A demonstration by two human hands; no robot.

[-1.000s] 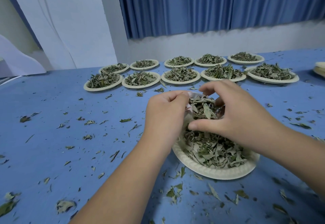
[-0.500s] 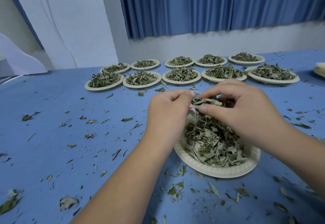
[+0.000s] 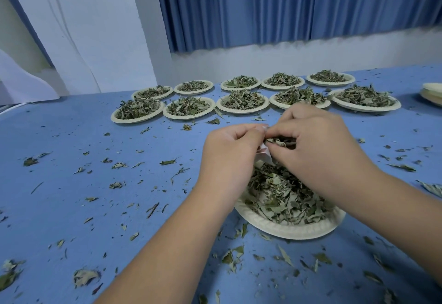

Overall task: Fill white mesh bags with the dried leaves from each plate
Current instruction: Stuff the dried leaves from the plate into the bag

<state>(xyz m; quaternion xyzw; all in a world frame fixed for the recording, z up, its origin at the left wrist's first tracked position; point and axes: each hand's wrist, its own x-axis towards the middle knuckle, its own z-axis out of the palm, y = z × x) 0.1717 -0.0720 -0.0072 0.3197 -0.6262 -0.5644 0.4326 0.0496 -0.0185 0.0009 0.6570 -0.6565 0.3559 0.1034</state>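
Here we go: my left hand (image 3: pixel 229 158) is curled up tight, fingers and thumb pinching the rim of the white mesh bag (image 3: pixel 264 155). Only a small fold of the bag shows between my two hands. My right hand (image 3: pixel 318 150) is pressed right up against the left, fingertips meeting. Its fingers are bent in with the thumb underneath, gripping a pinch of leaves (image 3: pixel 279 141) at the bag's mouth. How full the bag is I cannot tell, because my hands cover most of it.

Both hands hang over the far side of the paper plate (image 3: pixel 287 230). It sits near the front edge of the blue table (image 3: pixel 71 136), a little right of the middle. The plate holds a loose heap of dried leaves (image 3: pixel 282 198), and my right wrist crosses above its right side.

Leaf crumbs (image 3: pixel 167 162) are scattered all over the table, with plenty around the plate and down toward the front edge. Along the far edge stand ten more plates of leaves (image 3: pixel 242 101) in two rows, five at the back and five in front, with neighbouring rims close together. At the right edge there is a stack of bare plates (image 3: pixel 433 93), half out of view. Behind the table are a pale wall and a blue curtain (image 3: pixel 287 5).
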